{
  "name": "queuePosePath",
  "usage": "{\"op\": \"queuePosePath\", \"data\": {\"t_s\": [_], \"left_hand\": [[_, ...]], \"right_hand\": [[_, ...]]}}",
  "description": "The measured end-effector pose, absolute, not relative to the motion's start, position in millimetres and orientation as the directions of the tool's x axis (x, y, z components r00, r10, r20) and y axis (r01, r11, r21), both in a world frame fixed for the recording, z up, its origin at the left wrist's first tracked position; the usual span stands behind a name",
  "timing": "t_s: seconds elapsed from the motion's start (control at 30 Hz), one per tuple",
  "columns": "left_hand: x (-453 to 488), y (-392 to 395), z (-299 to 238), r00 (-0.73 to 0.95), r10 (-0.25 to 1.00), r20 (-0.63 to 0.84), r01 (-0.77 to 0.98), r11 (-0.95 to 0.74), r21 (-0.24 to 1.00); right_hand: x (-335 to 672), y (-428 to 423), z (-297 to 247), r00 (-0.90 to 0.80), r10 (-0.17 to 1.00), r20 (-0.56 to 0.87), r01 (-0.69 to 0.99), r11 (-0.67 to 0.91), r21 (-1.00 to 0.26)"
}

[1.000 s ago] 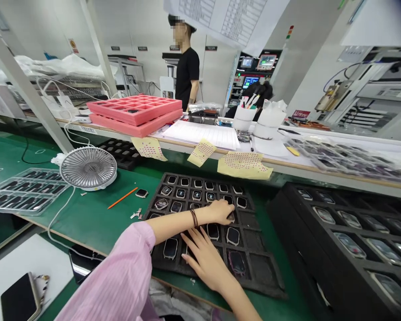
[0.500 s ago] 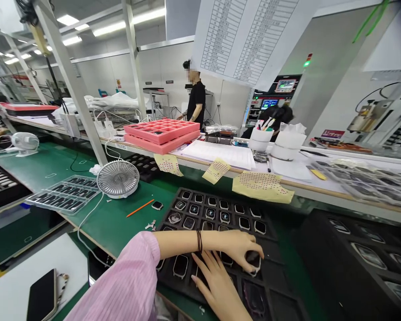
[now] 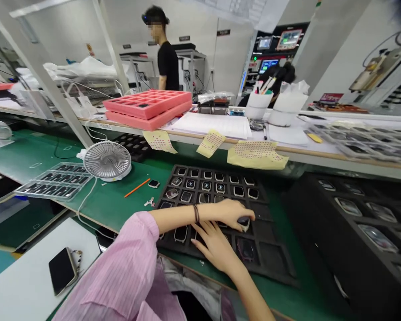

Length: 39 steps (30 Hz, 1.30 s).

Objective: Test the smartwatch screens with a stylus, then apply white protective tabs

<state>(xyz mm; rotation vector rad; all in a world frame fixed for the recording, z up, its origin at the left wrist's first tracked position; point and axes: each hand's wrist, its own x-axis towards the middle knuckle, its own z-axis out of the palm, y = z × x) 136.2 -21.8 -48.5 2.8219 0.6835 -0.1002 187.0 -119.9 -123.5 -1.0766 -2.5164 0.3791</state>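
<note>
My left hand (image 3: 229, 213), with a dark bracelet on the wrist and a pink striped sleeve, is shut on a small dark watch body (image 3: 244, 223) above a black grid tray (image 3: 272, 256). My right hand (image 3: 214, 245) lies with its fingers spread over the tray's lower rows, beneath my left forearm. Rows of square watch bodies (image 3: 181, 234) sit in the tray's compartments, and some compartments at the lower right hold none. My hands and arm hide part of the middle rows.
A desk fan (image 3: 107, 160), an orange pencil (image 3: 137, 187) and a loose watch body (image 3: 153, 183) lie left of the tray. A black foam tray of watches (image 3: 354, 223) stands to the right. Pink foam trays (image 3: 147, 109) sit on the shelf behind, and a person in black (image 3: 168, 64) stands beyond.
My left hand has closed on a dark watch body and carried it over the tray's right side. My right hand stays spread on the tray. The view has shifted.
</note>
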Motion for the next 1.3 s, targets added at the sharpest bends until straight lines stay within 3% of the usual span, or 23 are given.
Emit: {"op": "queuePosePath", "data": {"t_s": [0.13,0.43,0.63,0.73,0.87,1.07,1.3], "left_hand": [[112,-18,-30,0.833,0.549,-0.068,0.551,-0.811,0.194],[117,-41,-53,0.737,0.638,-0.226,0.66,-0.75,0.036],[122,-37,-49,0.737,0.631,-0.243,0.662,-0.746,0.07],[101,-27,-40,0.763,0.595,-0.251,0.637,-0.757,0.143],[71,-24,-24,0.727,0.66,-0.19,0.686,-0.695,0.213],[60,-43,-30,0.631,0.726,-0.273,0.768,-0.633,0.093],[70,-49,-47,0.612,0.736,-0.289,0.784,-0.612,0.102]], "right_hand": [[188,-119,-122,-0.655,0.714,0.247,0.615,0.694,-0.375],[188,-122,-119,-0.623,0.743,0.245,0.626,0.662,-0.412],[188,-133,-115,-0.698,0.483,0.529,0.402,0.875,-0.268],[190,-141,-116,-0.642,0.433,0.632,0.37,0.898,-0.239],[194,-150,-120,-0.57,0.464,0.679,0.372,0.882,-0.29],[195,-155,-121,-0.518,0.506,0.69,0.371,0.859,-0.352],[197,-158,-117,-0.427,0.515,0.743,0.359,0.851,-0.384]]}}
